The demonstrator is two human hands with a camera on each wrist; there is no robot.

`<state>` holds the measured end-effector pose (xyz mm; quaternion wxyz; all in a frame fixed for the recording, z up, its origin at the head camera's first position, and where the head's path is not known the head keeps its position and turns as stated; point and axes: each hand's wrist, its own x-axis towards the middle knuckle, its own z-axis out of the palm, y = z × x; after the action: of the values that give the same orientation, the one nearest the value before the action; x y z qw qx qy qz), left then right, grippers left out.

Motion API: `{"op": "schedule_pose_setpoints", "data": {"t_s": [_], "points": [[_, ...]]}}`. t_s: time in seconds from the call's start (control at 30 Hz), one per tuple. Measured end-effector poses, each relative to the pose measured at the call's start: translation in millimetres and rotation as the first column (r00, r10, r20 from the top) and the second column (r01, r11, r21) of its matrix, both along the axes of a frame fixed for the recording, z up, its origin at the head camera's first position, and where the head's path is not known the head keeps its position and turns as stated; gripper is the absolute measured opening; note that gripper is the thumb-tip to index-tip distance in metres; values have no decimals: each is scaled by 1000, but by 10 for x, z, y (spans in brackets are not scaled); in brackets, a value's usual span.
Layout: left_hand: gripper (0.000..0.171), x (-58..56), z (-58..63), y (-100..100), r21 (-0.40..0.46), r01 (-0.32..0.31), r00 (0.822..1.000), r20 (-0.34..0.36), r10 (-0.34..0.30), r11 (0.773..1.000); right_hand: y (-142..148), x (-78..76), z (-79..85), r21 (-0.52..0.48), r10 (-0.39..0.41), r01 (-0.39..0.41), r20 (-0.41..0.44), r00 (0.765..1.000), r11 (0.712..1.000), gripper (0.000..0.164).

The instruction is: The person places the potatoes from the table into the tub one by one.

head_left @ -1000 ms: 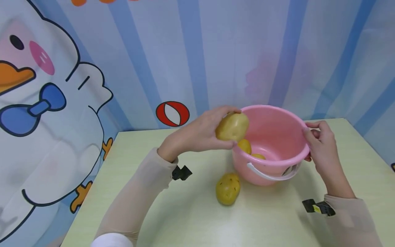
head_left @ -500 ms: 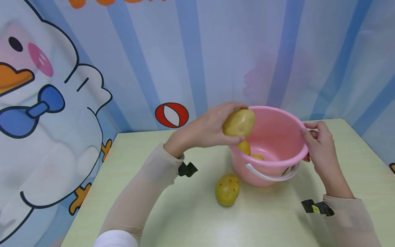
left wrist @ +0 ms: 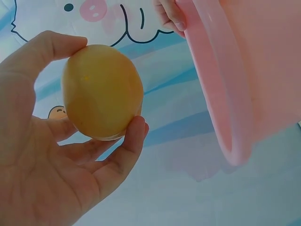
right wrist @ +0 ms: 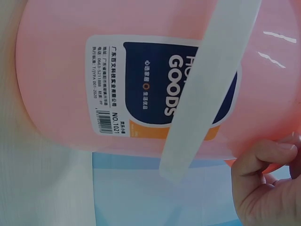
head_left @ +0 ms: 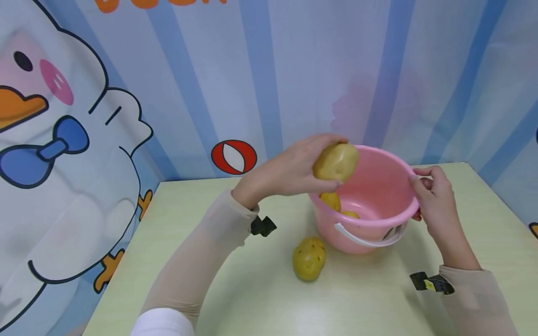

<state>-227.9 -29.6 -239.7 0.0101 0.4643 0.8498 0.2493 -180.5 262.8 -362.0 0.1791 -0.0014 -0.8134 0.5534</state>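
Observation:
My left hand [head_left: 300, 165] grips a smooth yellow potato [head_left: 337, 163] above the left rim of a pink bucket [head_left: 365, 235]. In the left wrist view the thumb and fingertips pinch this potato [left wrist: 103, 92], with the bucket's rim [left wrist: 225, 84] off to the right. My right hand [head_left: 439, 200] pinches the bucket's right rim. Inside the bucket lie two yellow pieces [head_left: 331, 200], partly hidden by the wall. Another potato [head_left: 309, 259], with dark spots, rests on the table just left of the bucket's base.
The bucket's white handle [head_left: 363, 240] hangs down at its front. A label [right wrist: 160, 87] is stuck on its side. Behind the pale table [head_left: 252, 298] stands a printed backdrop [head_left: 294, 70] with a cartoon duck at the left.
My left hand has carried its potato rightward and slightly up, from beside the bucket's left rim to over the opening. The right hand and the bucket stay nearly still.

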Motion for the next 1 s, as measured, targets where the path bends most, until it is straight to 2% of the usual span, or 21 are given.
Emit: {"op": "schedule_pose_setpoints", "data": {"t_s": [0.3,0.8,1.0], "points": [[74,-22,-11,138,-57,-1,1000,17,2,998,1,2,9,9,-1,1,7,1000,1000,35],[76,-26,-58,295,-78,21,999,29,-19,997,15,1,-23,-9,0,0,11,1000,1000,28],[76,-34,-86,335,-79,31,999,30,-28,996,-5,7,-32,-7,-1,1,10,1000,1000,31]]}}
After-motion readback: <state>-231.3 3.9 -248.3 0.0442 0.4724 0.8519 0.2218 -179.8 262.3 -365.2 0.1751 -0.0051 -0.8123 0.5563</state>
